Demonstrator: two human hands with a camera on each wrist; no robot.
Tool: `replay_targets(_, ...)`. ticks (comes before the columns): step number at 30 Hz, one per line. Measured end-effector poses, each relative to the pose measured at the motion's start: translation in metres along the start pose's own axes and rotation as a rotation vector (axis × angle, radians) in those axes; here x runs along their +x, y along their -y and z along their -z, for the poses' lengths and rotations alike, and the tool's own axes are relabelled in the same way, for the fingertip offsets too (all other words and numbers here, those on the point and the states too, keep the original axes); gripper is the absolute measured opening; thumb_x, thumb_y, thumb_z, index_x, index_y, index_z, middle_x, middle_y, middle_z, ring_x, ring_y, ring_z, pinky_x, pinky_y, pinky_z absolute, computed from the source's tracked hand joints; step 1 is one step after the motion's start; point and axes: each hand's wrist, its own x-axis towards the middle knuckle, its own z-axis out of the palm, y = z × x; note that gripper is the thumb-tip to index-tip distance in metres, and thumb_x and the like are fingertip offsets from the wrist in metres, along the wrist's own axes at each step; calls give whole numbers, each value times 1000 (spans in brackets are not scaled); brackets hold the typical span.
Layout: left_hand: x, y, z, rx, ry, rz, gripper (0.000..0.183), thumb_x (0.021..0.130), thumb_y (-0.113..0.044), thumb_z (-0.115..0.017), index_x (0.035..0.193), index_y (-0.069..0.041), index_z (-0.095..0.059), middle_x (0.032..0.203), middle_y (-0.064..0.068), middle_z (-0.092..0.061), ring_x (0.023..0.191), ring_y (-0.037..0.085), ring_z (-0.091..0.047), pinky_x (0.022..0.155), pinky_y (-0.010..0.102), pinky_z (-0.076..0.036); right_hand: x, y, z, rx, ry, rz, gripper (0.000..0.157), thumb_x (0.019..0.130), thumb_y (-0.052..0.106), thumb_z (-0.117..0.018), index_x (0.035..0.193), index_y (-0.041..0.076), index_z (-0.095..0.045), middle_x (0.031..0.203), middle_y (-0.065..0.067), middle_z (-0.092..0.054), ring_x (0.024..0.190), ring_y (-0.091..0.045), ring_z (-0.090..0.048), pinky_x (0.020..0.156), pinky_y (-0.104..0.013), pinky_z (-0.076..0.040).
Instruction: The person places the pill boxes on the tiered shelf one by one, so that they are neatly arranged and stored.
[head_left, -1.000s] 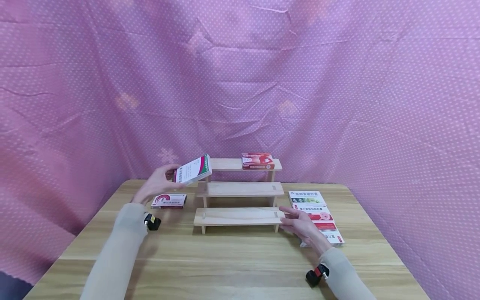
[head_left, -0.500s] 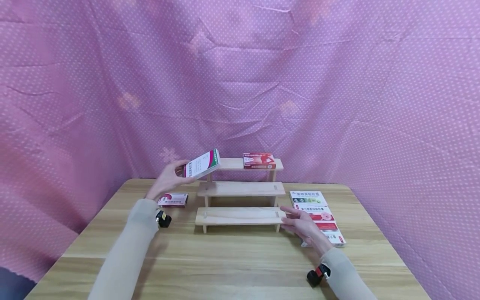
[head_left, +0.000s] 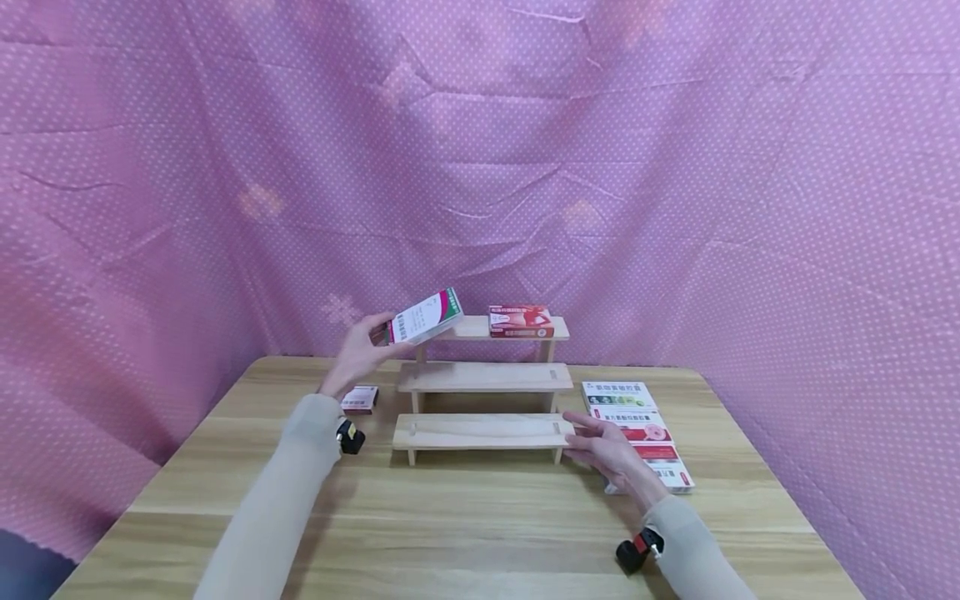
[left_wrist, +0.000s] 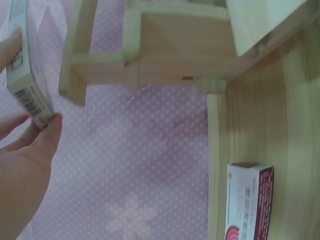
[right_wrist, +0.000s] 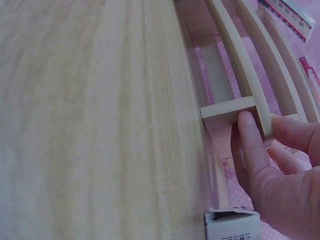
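Note:
My left hand grips a white medicine box with a green and magenta end. The box is tilted, in the air by the left end of the top step of a three-tier wooden stand. In the left wrist view, the thumb and fingers pinch the medicine box from opposite sides. With thumb and fingers my right hand holds the right end of the stand's lowest step. The right wrist view shows fingertips under the wooden board and the thumb over it. A red medicine box lies on the top step's right part.
A small white and maroon box lies on the wooden table, left of the stand, partly hidden by my left arm. Several medicine boxes form a column to the right of the stand. A pink dotted cloth hangs behind.
My left hand has carried the white medicine box rightward and slightly up, toward the top step. The left forearm now covers more of the small box. My right hand keeps its hold.

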Motion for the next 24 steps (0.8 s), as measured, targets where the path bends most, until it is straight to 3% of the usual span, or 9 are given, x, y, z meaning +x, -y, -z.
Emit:
replay_targets(8,4,-8,-18,28,-23,-68,78,78,-16,-82,145,-4,-44,144,16,-43,131,35,-48,112,42,-43,-1,1,-2,16,14,9,55,94,-4,-57,146,0,-42,136,-27,-46,109,-23,-64,98,-36,-55)
replay_targets(14,13,-14,-22,112,29,-105,76,81,-18,-80,145,-1,-43,145,19,-43,123,34,-53,107,45,-48,-2,0,-3,26,21,6,57,93,-5,-58,147,-2,-39,137,-29,-44,109,-24,-64,98,-35,-55)
replay_targets(19,20,-19,-21,249,71,-89,79,85,-28,-76,149,-3,-37,147,20,-42,127,35,-48,111,51,-41,0,0,-3,10,4,2,55,94,-4,-57,146,0,-42,138,-29,-45,110,-25,-64,98,-36,-55)
replay_targets(24,25,-26,-21,265,116,-22,79,87,-28,-74,151,-6,-34,142,18,-47,124,34,-50,111,52,-40,-1,1,-4,12,-15,-8,53,94,-4,-56,145,2,-44,135,-27,-48,109,-24,-64,98,-37,-55)
